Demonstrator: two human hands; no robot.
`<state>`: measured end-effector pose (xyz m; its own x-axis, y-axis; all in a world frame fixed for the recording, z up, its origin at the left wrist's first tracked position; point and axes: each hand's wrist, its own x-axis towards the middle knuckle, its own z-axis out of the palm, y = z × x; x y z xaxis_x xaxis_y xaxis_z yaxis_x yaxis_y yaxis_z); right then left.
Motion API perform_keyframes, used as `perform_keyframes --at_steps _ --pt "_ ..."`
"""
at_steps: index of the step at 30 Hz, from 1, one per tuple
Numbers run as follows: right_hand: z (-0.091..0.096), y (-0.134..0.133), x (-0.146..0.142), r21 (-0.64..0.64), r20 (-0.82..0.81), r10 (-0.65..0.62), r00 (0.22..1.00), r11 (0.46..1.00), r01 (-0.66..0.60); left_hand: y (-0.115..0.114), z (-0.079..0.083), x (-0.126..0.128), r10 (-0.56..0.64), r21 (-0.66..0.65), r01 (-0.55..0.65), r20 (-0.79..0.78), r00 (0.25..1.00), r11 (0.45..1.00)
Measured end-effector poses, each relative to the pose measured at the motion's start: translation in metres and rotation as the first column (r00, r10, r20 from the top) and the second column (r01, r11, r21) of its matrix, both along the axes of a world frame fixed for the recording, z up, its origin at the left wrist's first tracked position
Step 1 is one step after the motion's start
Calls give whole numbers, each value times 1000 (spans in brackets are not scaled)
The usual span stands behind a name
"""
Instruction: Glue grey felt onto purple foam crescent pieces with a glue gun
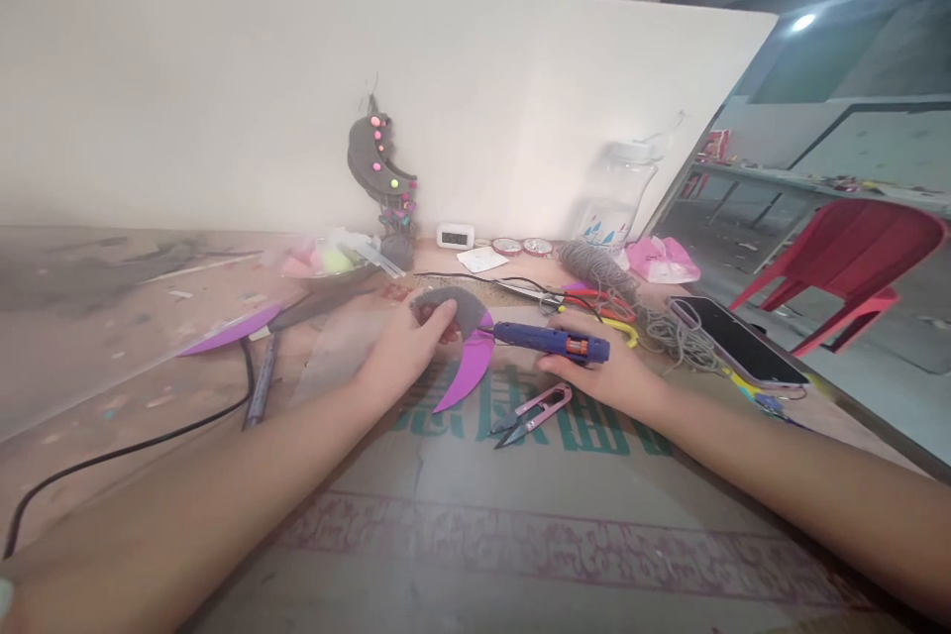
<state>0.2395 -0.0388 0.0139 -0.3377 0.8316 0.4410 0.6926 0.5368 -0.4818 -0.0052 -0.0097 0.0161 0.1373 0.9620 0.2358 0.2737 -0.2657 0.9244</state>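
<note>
My left hand (407,349) is closed on a crescent-shaped piece (470,357) that is purple at its lower end and wrapped in grey yarn at the top. It holds the piece flat against the cardboard-covered table (520,535). My right hand (605,371) grips a blue glue gun (554,342) with an orange trigger. The gun's nozzle points left and touches the crescent's edge. Pink thread snips (535,413) lie just in front of the right hand.
A finished grey crescent with coloured beads (378,163) stands against the wall. Nearby lie a phone (739,342), grey yarn (601,272), scissors (594,302), a plastic jar (616,198), a small clock (455,236), another purple crescent (234,329) and a black cable (149,441). A red chair (847,258) stands right.
</note>
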Motion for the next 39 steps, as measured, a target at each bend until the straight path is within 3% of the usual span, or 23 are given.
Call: perform_keyframes --at_steps 9,39 --pt "-1 1 2 -24 -40 41 998 999 -42 5 -6 0 -16 4 16 47 999 1000" --pt "0 -2 -2 -49 -59 -30 998 998 27 5 -6 1 -1 -11 2 74 997 1000"
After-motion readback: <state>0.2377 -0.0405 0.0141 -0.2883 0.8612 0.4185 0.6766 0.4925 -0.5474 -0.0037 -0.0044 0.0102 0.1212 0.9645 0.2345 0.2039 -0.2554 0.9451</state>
